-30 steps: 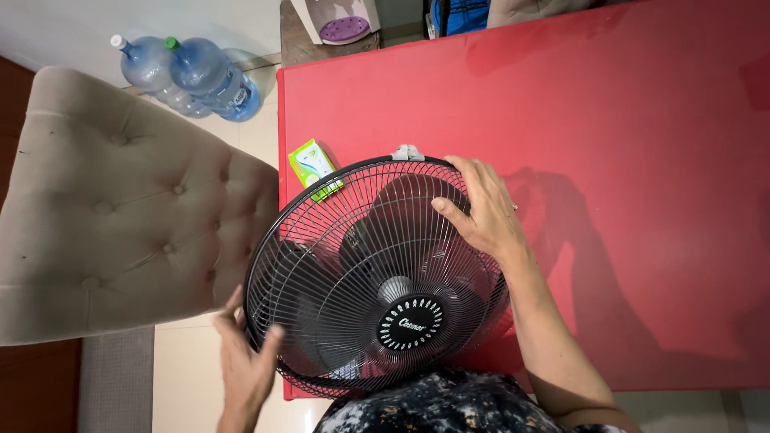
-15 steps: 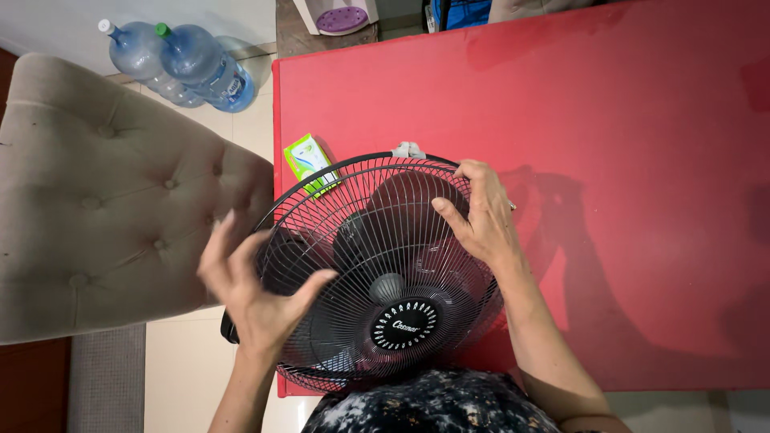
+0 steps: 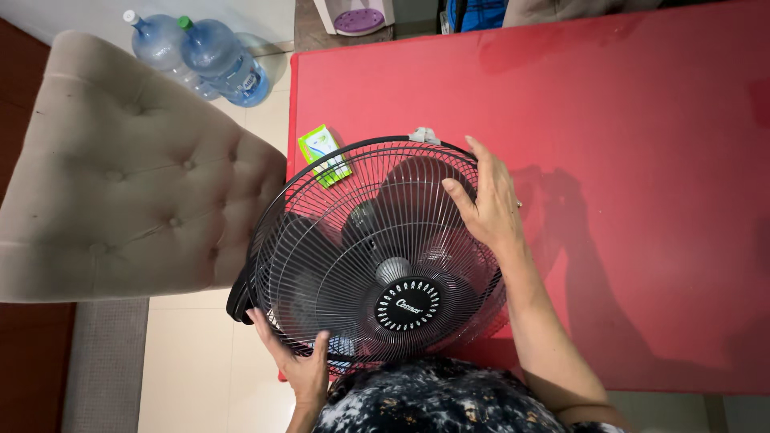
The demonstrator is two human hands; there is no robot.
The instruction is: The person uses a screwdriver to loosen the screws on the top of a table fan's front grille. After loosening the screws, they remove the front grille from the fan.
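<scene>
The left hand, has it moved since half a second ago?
Yes. The left hand has dropped from over the fan grille's left side to its lower rim, nearer the person's body, gripping the edge.

Off to the left of our left hand we saw a beige tufted armchair (image 3: 120, 176), close against the red table (image 3: 626, 160). Beyond it, farther from us, two blue water bottles (image 3: 200, 56) lay side by side on the pale tiled floor (image 3: 200, 369). A small green packet (image 3: 323, 154) lay near the table's left edge, left of our right hand and beyond our left.
</scene>
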